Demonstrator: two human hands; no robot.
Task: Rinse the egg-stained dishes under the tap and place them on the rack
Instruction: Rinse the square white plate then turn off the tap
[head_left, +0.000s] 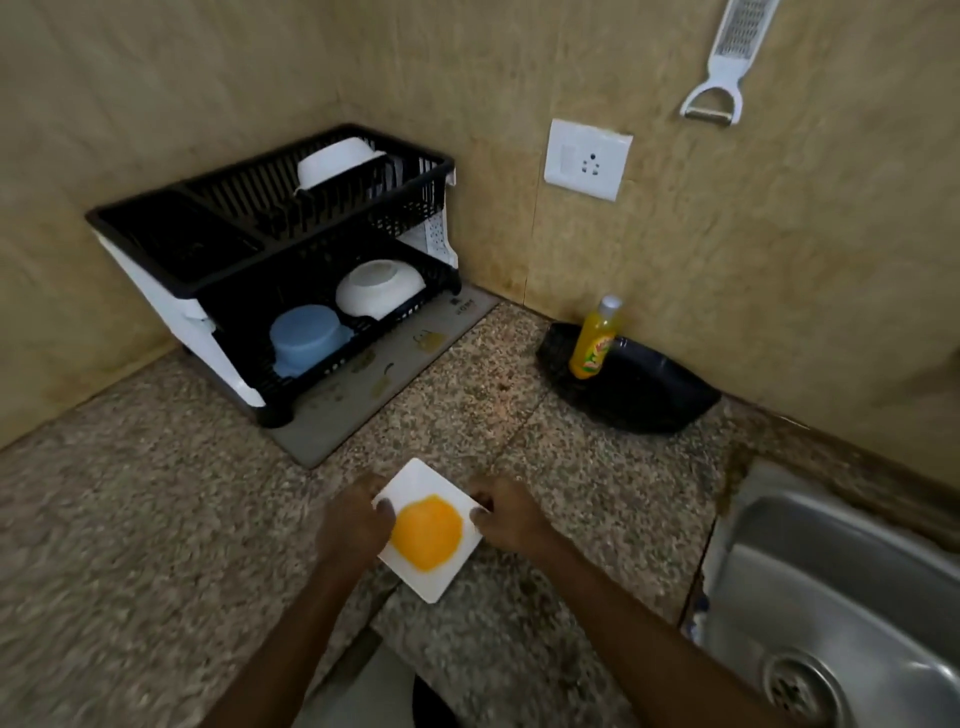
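Both your hands are on the plate (422, 475), a white square one with a yellow egg stain (426, 532) at its centre. Left hand (356, 522) grips the left corner, thumb on top. Right hand (506, 514) pinches the right edge, fingers curled. The fingers underneath are hidden.

The plate sits low over the counter (156, 519). It may be resting on it, but blur makes that hard to tell.

The sink (831, 571) is to your right, well apart from the plate.

The 2-tier rack (322, 236) stands in the far-left corner on a mat (363, 400).
- Upper tier: 1 white bowl (337, 158).
- Lower tier: 1 white bowl (379, 288) and 1 blue bowl (304, 338), both upside down.
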